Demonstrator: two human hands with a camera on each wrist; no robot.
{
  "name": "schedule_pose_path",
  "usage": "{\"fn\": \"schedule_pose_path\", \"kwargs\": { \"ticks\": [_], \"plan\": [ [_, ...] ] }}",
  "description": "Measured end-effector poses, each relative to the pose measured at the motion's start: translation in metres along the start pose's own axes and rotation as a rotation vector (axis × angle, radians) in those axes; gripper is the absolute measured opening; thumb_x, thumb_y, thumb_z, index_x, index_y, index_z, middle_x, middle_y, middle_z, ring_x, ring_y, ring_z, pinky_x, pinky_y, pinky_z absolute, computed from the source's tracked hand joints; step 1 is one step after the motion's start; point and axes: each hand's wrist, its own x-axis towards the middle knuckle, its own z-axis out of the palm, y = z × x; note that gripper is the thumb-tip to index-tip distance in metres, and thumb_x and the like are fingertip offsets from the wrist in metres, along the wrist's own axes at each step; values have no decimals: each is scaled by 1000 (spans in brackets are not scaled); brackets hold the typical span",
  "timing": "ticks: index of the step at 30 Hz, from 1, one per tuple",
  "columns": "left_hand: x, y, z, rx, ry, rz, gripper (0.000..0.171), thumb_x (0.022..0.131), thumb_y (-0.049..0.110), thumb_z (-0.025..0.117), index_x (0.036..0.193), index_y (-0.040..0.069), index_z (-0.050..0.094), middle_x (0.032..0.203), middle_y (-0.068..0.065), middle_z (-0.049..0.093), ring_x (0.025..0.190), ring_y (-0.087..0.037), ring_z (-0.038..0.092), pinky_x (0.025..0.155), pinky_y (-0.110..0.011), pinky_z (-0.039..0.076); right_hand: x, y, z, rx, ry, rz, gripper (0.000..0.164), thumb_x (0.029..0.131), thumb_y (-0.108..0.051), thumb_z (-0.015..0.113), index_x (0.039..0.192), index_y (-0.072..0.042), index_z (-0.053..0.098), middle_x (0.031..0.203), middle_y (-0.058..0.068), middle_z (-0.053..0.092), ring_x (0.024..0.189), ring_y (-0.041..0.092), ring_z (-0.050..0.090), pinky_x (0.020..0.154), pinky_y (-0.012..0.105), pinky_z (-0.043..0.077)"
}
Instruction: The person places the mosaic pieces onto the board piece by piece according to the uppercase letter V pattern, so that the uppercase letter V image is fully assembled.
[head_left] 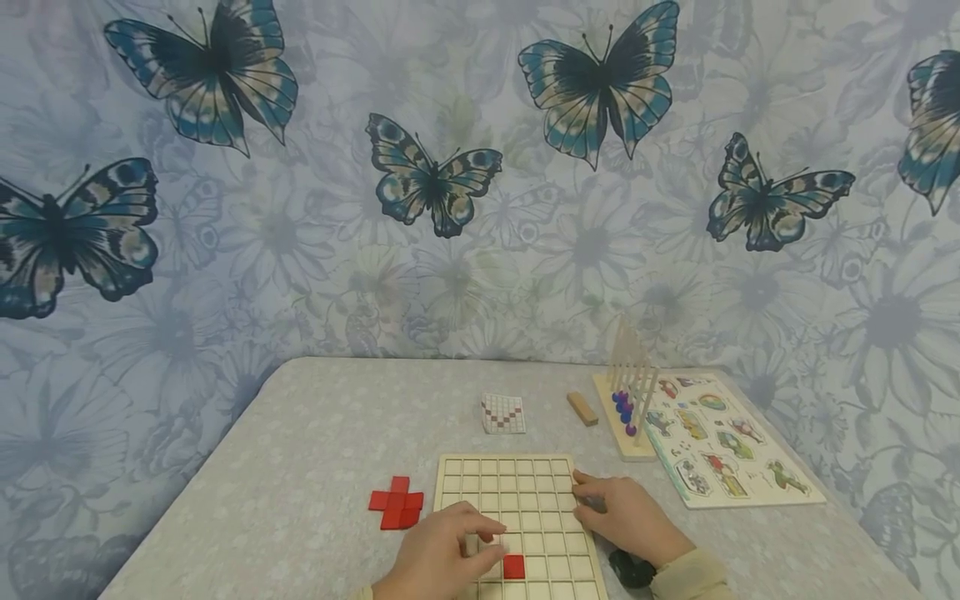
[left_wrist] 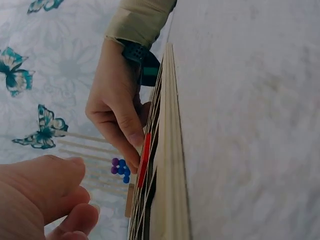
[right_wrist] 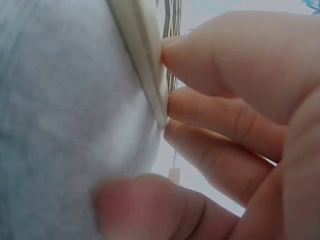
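Observation:
A pale wooden grid board (head_left: 531,522) lies on the table in front of me. One red square tile (head_left: 513,567) occupies a cell near its lower middle. My left hand (head_left: 442,550) hovers over the board's left side, thumb and index finger apart beside that tile, with nothing seen between them. At the board's right edge, my right hand (head_left: 630,515) rests its fingertips against the rim; the right wrist view shows several fingers touching this side. Left of the board, several red tiles (head_left: 397,502) lie together in a loose cross-like cluster.
Behind the board lies a small pattern card (head_left: 503,414) with a red V on a grid. Rightward are a wooden block (head_left: 582,409), a rod stand (head_left: 637,450) with blue and purple beads, and a picture puzzle board (head_left: 757,495). A butterfly-patterned wall backs the table.

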Motion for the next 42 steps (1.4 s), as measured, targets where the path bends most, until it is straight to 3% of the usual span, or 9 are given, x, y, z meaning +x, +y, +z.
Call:
{"fn": "schedule_pose_path", "kwargs": {
  "ticks": [6, 12, 15, 18, 22, 29, 36, 42],
  "plan": [
    [2, 1, -21, 56, 108, -94, 20, 92, 36, 78, 110, 26, 80, 96, 15, 70, 56, 4, 46, 46, -21, 39, -1, 1, 0, -1, 2, 0, 40, 93, -30, 77, 125, -6, 74, 144, 9, 62, 131, 42, 58, 105, 61, 45],
    [2, -10, -51, 248, 192, -266, 16, 90, 20, 77, 104, 27, 78, 98, 13, 70, 57, 2, 47, 45, -23, 39, 1, 2, -1, 5, -20, -9, 42, 94, -31, 75, 127, -5, 73, 146, 10, 60, 132, 42, 58, 104, 61, 45],
    [2, -17, -64, 318, 200, -364, 19, 86, 12, 76, 100, 25, 76, 97, 11, 71, 64, -2, 54, 49, -27, 42, 1, 2, 0, 1, -18, -7, 42, 93, -31, 76, 126, -6, 73, 146, 9, 61, 132, 42, 58, 104, 61, 45],
    [1, -26, -73, 364, 141, -416, 20, 82, 9, 79, 95, 24, 74, 90, 9, 70, 69, -7, 57, 53, -31, 45, 1, 3, 0, -8, -13, -10, 41, 93, -30, 76, 126, -6, 73, 145, 9, 61, 131, 41, 58, 104, 60, 46],
    [-1, -35, -79, 381, 56, -421, 19, 79, 12, 82, 91, 23, 73, 82, 10, 65, 70, -8, 56, 57, -33, 46, 1, 3, 0, -10, -10, -16, 41, 93, -31, 76, 126, -6, 73, 145, 9, 61, 131, 41, 59, 104, 60, 46],
    [-2, -40, -81, 409, -11, -385, 25, 75, 20, 89, 94, 23, 73, 90, 10, 67, 76, -8, 60, 64, -35, 52, 1, 5, 1, -5, -17, -18, 42, 94, -32, 75, 126, -6, 73, 146, 9, 61, 129, 40, 60, 104, 59, 47],
    [-1, -43, -77, 419, -14, -340, 25, 75, 17, 89, 94, 23, 74, 93, 9, 68, 78, -7, 62, 65, -33, 52, 0, 4, 0, -4, -19, -17, 43, 94, -32, 75, 128, -5, 72, 146, 9, 60, 115, 35, 69, 100, 57, 50],
    [-3, -43, -75, 448, -11, -319, 25, 75, 18, 89, 95, 25, 76, 98, 8, 68, 79, -7, 61, 65, -32, 51, 0, 3, 0, -6, -15, -22, 42, 94, -32, 75, 127, -6, 73, 146, 9, 60, 124, 38, 64, 102, 58, 48]
  ]
}}
